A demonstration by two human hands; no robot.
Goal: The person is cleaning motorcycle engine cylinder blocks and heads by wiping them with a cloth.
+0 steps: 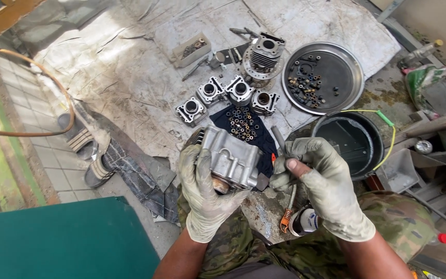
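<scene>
**Engine part held over a littered workshop floor**

Nearest the camera, camouflage trousers (388,222) frame two gloved hands. The left hand (202,194) wraps around the side of a grey metal engine casing (231,157), gripping it from below and holding it up above the lap. The right hand (326,188) is closed on a thin metal tool (291,199) with an orange end, its fingers curled near the casing's right edge; a fingertip shows through a torn glove. A small white container (305,221) sits just below that hand.

Just beyond the casing lies a dark cloth (243,124) strewn with small rings and washers. Past it stand four finned cylinder blocks (228,95) in an arc, with a fifth cylinder (264,54) on a toothed disc farther back. To the right, a round metal tray (347,77) carries small dark fasteners, and a black bucket (354,139) stands nearer, a yellow-green wire crossing its rim.

All of this rests on a stained, crumpled grey sheet (130,77) spread over concrete. On the left are a pair of sandals (86,150), pale tiling, an orange hose (42,93) and a green panel (63,240).
</scene>
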